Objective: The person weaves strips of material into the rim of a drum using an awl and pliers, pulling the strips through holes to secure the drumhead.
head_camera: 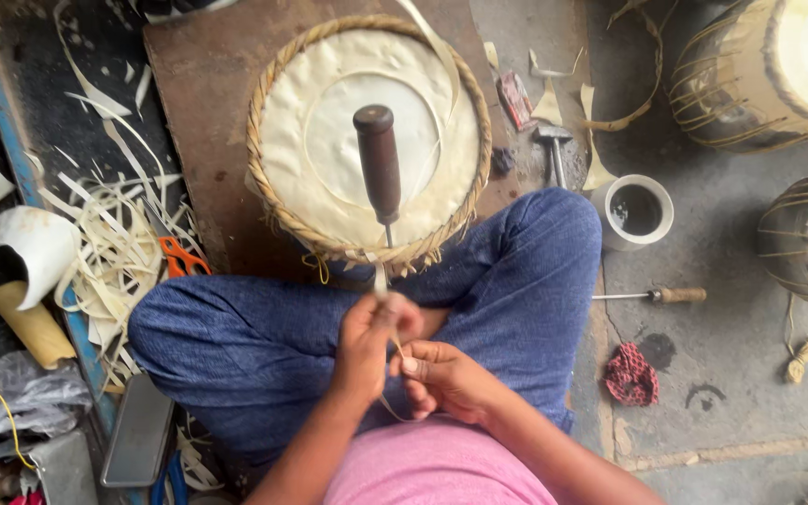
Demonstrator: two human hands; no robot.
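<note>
A round drum with a pale skin head and a braided straw-coloured rim stands on a brown board in front of my crossed legs. An awl-like tool with a dark wooden handle sticks up at the drum's near rim. A thin pale hide strip runs from that rim down to my hands. My left hand is closed on the strip close to the rim. Just below, my right hand pinches the same strip, whose loose end loops down over my lap.
Pale hide trimmings and orange-handled scissors lie at the left. A hammer, a white cup of dark liquid, a wooden-handled spike and a red cloth lie at the right. Two more drums stand far right.
</note>
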